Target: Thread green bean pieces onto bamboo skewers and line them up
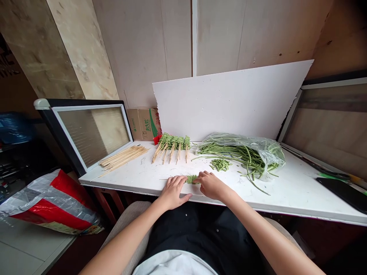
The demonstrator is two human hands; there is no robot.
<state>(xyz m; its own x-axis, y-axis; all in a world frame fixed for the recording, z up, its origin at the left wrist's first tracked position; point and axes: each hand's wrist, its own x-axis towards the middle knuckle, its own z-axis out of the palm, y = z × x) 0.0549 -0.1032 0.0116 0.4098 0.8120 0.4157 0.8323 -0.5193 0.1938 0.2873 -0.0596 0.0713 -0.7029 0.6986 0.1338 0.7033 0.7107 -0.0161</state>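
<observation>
A short row of cut green bean pieces (191, 179) lies at the table's front edge, threaded side by side on a thin bamboo skewer (163, 179). My left hand (174, 192) rests over the skewer at the row's left end, its fingers stretched out and the thumb apart. At the right end, my right hand (210, 184) has its curled fingers closed on the bean pieces; the fingertips are partly hidden. Just beyond sits a small pile of loose cut beans (220, 164). Farther back, several finished bean skewers (174, 144) are stacked with their sticks toward me.
Bare bamboo skewers (124, 156) lie at the left. Long green beans spill from a clear plastic bag (258, 143) at the right. A black phone-like slab (344, 191) is on the far right. A white board (229, 103) and a cardboard box (142, 124) stand behind.
</observation>
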